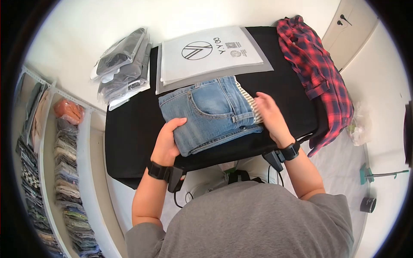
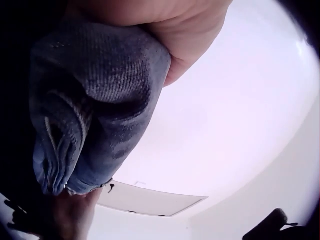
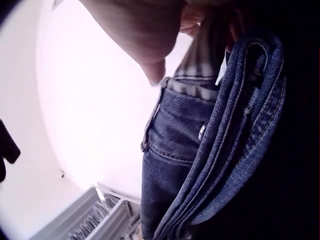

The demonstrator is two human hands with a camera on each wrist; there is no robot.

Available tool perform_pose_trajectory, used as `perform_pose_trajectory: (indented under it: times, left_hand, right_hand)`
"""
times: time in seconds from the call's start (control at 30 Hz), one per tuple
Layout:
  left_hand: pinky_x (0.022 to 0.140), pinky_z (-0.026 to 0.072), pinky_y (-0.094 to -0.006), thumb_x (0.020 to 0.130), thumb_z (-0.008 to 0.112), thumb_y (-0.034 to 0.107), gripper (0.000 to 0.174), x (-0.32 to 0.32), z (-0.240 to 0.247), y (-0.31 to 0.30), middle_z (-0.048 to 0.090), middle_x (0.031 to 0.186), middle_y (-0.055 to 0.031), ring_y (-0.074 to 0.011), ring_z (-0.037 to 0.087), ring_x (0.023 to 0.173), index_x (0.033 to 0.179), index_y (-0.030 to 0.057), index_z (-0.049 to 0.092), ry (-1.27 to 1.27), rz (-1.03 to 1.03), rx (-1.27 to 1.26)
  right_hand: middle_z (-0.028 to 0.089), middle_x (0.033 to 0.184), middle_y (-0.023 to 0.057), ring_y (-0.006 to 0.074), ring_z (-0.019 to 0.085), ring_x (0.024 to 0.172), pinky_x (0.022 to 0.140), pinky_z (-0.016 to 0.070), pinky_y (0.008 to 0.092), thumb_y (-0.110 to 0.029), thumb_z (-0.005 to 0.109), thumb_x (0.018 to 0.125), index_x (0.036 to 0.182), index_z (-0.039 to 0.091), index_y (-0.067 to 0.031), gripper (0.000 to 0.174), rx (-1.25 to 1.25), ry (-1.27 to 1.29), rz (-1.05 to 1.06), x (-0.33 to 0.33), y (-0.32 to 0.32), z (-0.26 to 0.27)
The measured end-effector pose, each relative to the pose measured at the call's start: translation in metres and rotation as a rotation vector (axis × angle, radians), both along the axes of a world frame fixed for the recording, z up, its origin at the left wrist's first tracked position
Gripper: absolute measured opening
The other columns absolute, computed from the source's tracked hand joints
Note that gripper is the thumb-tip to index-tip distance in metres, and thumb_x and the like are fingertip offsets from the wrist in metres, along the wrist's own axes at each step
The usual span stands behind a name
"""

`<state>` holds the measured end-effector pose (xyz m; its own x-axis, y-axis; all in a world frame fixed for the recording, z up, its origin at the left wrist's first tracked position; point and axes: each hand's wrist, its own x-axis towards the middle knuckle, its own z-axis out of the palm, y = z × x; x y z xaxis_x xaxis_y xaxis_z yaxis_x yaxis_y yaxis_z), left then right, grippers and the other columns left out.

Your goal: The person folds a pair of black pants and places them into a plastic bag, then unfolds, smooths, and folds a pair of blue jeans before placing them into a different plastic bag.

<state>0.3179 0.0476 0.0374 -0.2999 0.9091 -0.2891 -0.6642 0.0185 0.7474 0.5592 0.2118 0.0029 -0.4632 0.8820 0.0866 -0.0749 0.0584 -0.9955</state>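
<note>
Folded blue denim jeans lie over the near part of the black table, pocket side up. My left hand grips their left end, thumb on top and fingers underneath, hidden by the denim. At the other end my right hand is at the waistband, its fingers against the striped inner band and its thumb apart from the cloth. In the right wrist view, stacked denim layers show edge-on below the hand. The left wrist view shows the rounded folded end under the left palm.
A printed white bag lies flat behind the jeans. Clear-bagged garments are piled at the back left. A red plaid shirt drapes along the table's right edge. Shelves of packed clothes stand at the left.
</note>
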Motion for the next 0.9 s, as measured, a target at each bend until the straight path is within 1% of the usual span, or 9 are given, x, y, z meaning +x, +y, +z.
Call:
perform_pose_trajectory:
  times: [0.07,0.13,0.2,0.27,0.4,0.43,0.47,0.67,0.9]
  left_hand:
    - [0.092,0.0482,-0.0425,0.082,0.056,0.010,0.043,0.005,0.009,-0.005,0.059,0.114,-0.0182,-0.0309,0.059,0.104,0.121,-0.0054,0.049,-0.016,0.013,0.051]
    - [0.092,0.0483,-0.0439,0.083,0.055,0.014,0.044,0.008,0.019,-0.005,0.059,0.114,-0.0185,-0.0312,0.059,0.105,0.122,-0.0055,0.047,-0.099,0.114,0.136]
    - [0.092,0.0480,-0.0444,0.085,0.053,0.016,0.044,0.009,0.022,-0.001,0.059,0.116,-0.0184,-0.0313,0.059,0.106,0.123,-0.0056,0.046,-0.097,0.122,0.192]
    - [0.093,0.0474,-0.0441,0.085,0.053,0.017,0.044,0.010,0.024,0.004,0.057,0.118,-0.0186,-0.0308,0.058,0.108,0.123,-0.0047,0.046,-0.213,0.141,0.251]
    - [0.093,0.0471,-0.0426,0.084,0.054,0.013,0.042,0.031,0.019,0.008,0.057,0.118,-0.0178,-0.0299,0.057,0.107,0.123,-0.0033,0.047,-0.200,0.115,0.224]
    - [0.093,0.0470,-0.0421,0.083,0.055,0.010,0.042,0.039,0.012,0.009,0.057,0.117,-0.0168,-0.0294,0.057,0.107,0.123,-0.0027,0.046,-0.023,0.169,0.228]
    - [0.092,0.0468,-0.0416,0.082,0.056,0.006,0.043,0.045,0.004,0.010,0.057,0.117,-0.0157,-0.0290,0.057,0.107,0.122,-0.0021,0.046,0.157,0.224,0.230]
    - [0.096,0.0413,-0.0383,0.079,0.060,0.000,0.051,0.059,-0.029,0.005,0.053,0.122,-0.0120,-0.0249,0.051,0.113,0.126,-0.0015,0.041,0.169,0.339,0.205]
    - [0.100,0.0359,-0.0344,0.075,0.075,0.017,0.068,0.060,-0.033,-0.010,0.051,0.125,-0.0113,-0.0207,0.048,0.114,0.131,-0.0004,0.039,0.611,0.075,0.168]
  right_hand:
    - [0.056,0.115,0.0128,0.0187,0.052,0.107,0.094,0.0394,0.0314,-0.045,0.040,0.097,0.125,0.045,0.0015,0.054,-0.240,0.328,-0.180,0.006,0.000,0.009]
    - [0.055,0.116,0.0138,0.0208,0.053,0.106,0.094,0.0414,0.0346,-0.052,0.040,0.095,0.123,0.045,0.0009,0.060,-0.354,0.505,-0.187,0.012,-0.002,0.004]
    - [0.054,0.118,0.0151,0.0231,0.054,0.108,0.095,0.0426,0.0364,-0.056,0.043,0.093,0.122,0.044,0.0009,0.064,-0.578,0.574,-0.042,0.009,-0.013,0.003]
    - [0.052,0.125,0.0150,0.0250,0.050,0.117,0.098,0.0405,0.0394,-0.059,0.045,0.090,0.125,0.043,-0.0013,0.067,-0.674,0.689,0.322,-0.001,-0.022,0.001]
    - [0.043,0.137,0.0102,0.0262,0.041,0.127,0.106,0.0315,0.0450,-0.060,0.047,0.088,0.135,0.036,-0.0062,0.072,-0.510,0.876,0.539,-0.027,-0.031,0.016]
    - [0.038,0.143,0.0094,0.0273,0.037,0.131,0.108,0.0275,0.0471,-0.060,0.048,0.087,0.140,0.032,-0.0076,0.077,-0.473,0.935,0.612,-0.029,-0.030,0.019]
    - [0.038,0.143,0.0094,0.0273,0.037,0.131,0.108,0.0275,0.0471,-0.060,0.048,0.087,0.140,0.032,-0.0076,0.077,-0.473,0.935,0.608,-0.031,-0.031,0.017]
    - [0.039,0.142,0.0059,0.0248,0.038,0.129,0.104,0.0337,0.0473,-0.042,0.063,0.086,0.138,0.035,-0.0103,0.067,-0.358,0.778,0.276,-0.037,-0.041,0.010]
    - [0.057,0.126,0.0082,0.0250,0.052,0.116,0.102,0.0375,0.0427,-0.022,0.064,0.082,0.127,0.049,-0.0038,0.050,-0.496,0.881,0.208,-0.013,-0.013,-0.003]
